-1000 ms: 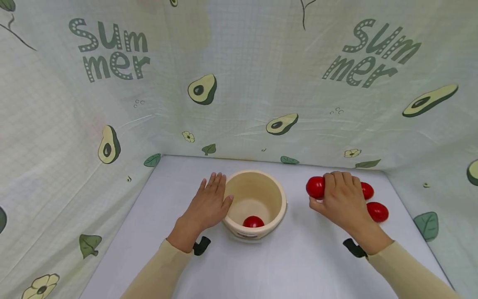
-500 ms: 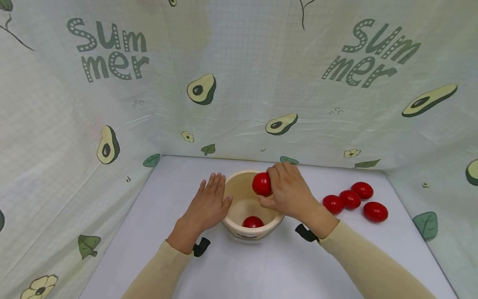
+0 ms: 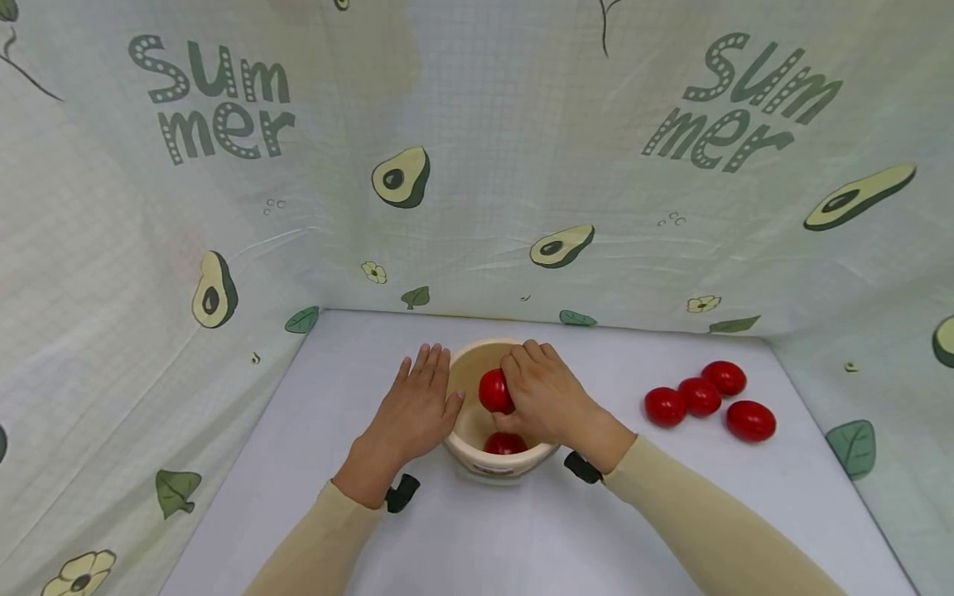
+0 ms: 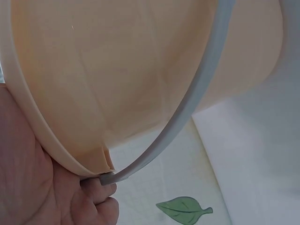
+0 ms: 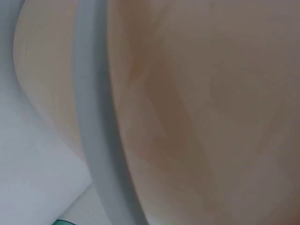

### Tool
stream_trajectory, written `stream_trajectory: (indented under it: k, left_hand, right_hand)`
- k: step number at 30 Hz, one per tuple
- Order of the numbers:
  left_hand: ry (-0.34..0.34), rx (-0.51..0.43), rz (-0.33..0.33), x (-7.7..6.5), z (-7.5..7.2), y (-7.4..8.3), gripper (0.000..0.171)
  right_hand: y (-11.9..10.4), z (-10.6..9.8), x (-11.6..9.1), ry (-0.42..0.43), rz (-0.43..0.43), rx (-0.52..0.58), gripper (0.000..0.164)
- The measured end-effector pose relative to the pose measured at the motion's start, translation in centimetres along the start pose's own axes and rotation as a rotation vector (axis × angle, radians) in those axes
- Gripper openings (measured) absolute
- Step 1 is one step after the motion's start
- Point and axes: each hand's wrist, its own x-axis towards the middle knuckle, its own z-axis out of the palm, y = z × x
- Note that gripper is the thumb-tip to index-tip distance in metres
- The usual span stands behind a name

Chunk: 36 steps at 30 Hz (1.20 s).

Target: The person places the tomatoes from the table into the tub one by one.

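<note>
A cream bucket (image 3: 477,458) with a grey handle (image 4: 197,89) stands on the white table. My left hand (image 3: 416,410) lies along its left rim with the fingers extended, the palm against the rim in the left wrist view. Over the bucket's opening, my right hand (image 3: 547,397) grips a glossy red tomato (image 3: 495,391), its fingers on the far side and thumb on the near side. Another red tomato (image 3: 505,443) lies at the bottom of the bucket, near its front wall. The right wrist view shows only the bucket's outer wall (image 5: 197,93) and handle; the hand is hidden there.
To the right of the bucket lie several loose tomatoes (image 3: 699,397) in a slanting row, with one tomato (image 3: 750,421) slightly apart. A patterned cloth (image 3: 477,190) with avocado prints rises behind and along both sides of the table (image 3: 462,546).
My right hand has carried a tomato leftward from the group on the right to above the bucket, then lowered it into the opening. The left hand has stayed at the rim.
</note>
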Motion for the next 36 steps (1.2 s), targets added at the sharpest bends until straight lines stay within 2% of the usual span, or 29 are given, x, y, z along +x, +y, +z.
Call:
stream_trajectory:
  k: [13,25,36]
  left_hand:
    - [0.006,0.0,-0.003,-0.1,0.1,0.1,0.071]
    - [0.003,-0.023,-0.003,-0.1,0.1,0.0,0.072]
    - [-0.006,-0.046,-0.005,0.0,0.3,0.0,0.072]
  right_hand:
    - [0.0,-0.1,0.0,-0.04,-0.055,-0.012,0.059]
    - [0.2,-0.4,-0.4,0.023,-0.002,-0.007,0.064]
    - [1.9,-1.1,-1.3,0.121,-0.029,-0.039,0.063]
